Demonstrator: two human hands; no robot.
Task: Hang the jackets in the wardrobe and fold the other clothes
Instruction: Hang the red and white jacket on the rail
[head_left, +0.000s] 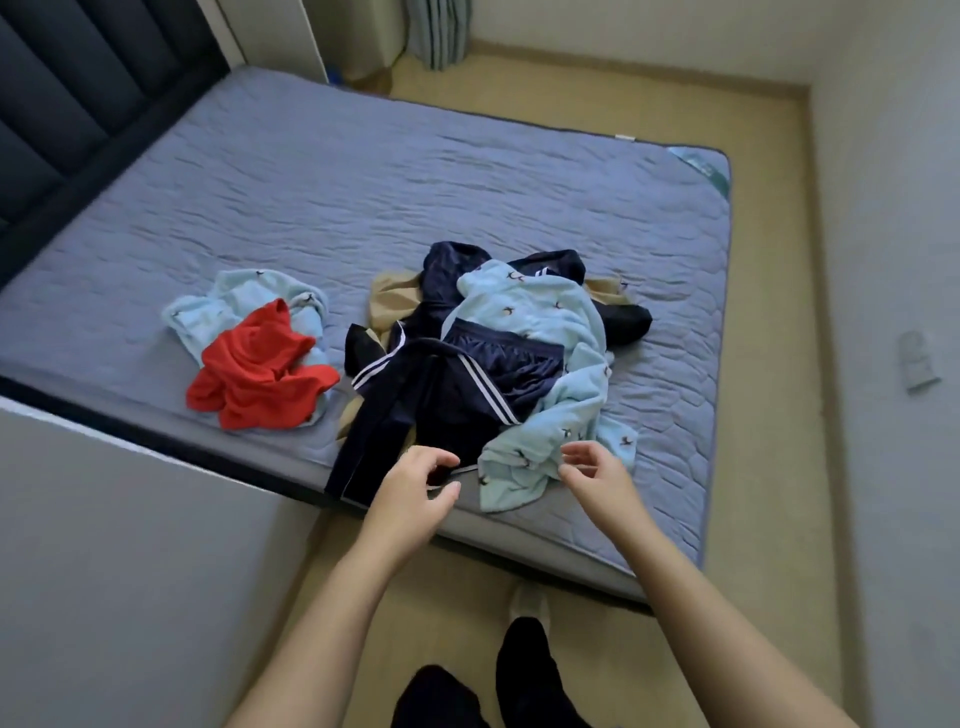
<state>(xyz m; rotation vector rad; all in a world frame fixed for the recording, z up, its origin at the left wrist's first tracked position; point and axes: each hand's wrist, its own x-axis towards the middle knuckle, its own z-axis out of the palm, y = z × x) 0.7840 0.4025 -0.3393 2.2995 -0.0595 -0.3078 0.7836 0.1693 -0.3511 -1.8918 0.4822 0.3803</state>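
The navy jacket (415, 395), white-striped, lies crumpled at the mattress's (363, 182) near edge, with a pale blue top (524, 306) draped over it and tan cloth (395, 296) beneath. The left hand (410, 493) reaches over the jacket's hem, thumb and fingers spread in a loose C, gripping nothing. The right hand (597, 478) hangs beside the blue top's lower edge, fingers loosely curled and empty. Both forearms are extended. A red garment (254, 364) lies apart to the left.

The person has bare forearms (322, 613), black trousers (524, 670) and pale footwear (529, 601).
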